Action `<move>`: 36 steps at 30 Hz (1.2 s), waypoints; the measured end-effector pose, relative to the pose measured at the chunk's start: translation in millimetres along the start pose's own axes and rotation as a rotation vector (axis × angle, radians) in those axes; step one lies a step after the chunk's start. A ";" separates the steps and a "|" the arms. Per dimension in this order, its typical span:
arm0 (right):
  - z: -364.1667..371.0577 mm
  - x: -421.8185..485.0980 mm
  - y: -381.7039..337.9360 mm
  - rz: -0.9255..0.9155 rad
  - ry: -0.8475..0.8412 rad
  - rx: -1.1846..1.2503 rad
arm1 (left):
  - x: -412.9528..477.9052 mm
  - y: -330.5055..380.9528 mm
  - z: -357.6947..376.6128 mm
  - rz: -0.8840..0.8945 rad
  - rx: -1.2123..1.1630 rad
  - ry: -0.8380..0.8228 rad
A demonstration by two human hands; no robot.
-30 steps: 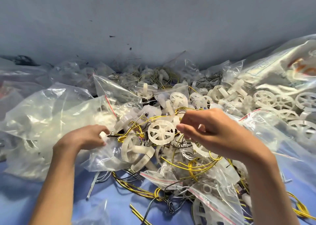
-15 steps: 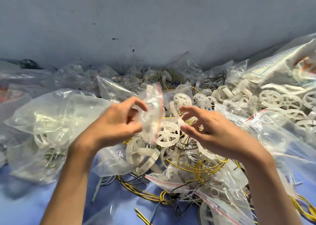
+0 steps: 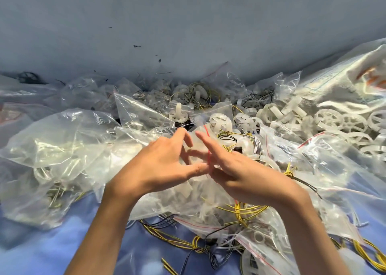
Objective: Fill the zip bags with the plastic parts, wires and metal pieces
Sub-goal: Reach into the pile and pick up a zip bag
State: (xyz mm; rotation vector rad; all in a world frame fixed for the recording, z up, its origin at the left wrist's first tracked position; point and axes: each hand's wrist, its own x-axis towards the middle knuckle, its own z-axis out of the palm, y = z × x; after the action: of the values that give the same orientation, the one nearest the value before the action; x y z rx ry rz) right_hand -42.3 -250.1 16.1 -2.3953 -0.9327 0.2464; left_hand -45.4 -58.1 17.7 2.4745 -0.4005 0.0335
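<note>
The blue worktop [image 3: 37, 254] is covered by a heap of clear bags and loose parts that crowds the hands from every side. At 9 o'clock a large clear bag [image 3: 54, 149], crumpled, lies just beside the left wrist. At 2 o'clock white spoked wheels [image 3: 329, 119] are piled below a printed sack [image 3: 344, 82]. At 5 o'clock a filled zip bag [image 3: 263, 243] with a red stripe lies over yellow wire bundles [image 3: 246, 212], and the right forearm hides part of them. A grey wall [image 3: 188, 24] closes the view at 12 o'clock.

In the middle, the left hand [image 3: 165, 166] and the right hand [image 3: 240, 170] meet at one small zip bag [image 3: 198, 147], held over the heap. The left grip pinches it between the thumb and curled fingers. The right fingers lie along the red stripe, and blur hides whether this grip is closed.

Counted: two hands, one held bag, three wheels face-up in a row at 2 o'clock, three yellow bundles. The other wheels and bags overlap too much to count.
</note>
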 end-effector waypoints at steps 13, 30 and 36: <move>9.7 5.2 11.8 0.113 -0.153 -0.324 | 8.2 -30.1 -14.3 -0.239 0.372 0.498; 25.0 14.4 4.8 0.152 0.026 -0.546 | 8.6 -31.7 -4.3 -0.236 0.346 0.090; 14.1 8.7 3.8 0.121 0.240 -0.369 | 8.1 -29.7 -6.9 -0.185 0.298 0.149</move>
State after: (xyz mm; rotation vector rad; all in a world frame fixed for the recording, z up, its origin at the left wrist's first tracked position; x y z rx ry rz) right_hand -38.7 -240.5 2.4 -2.7443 -0.7749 -0.1832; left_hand -28.5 -33.7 6.9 2.7692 -0.1068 0.2136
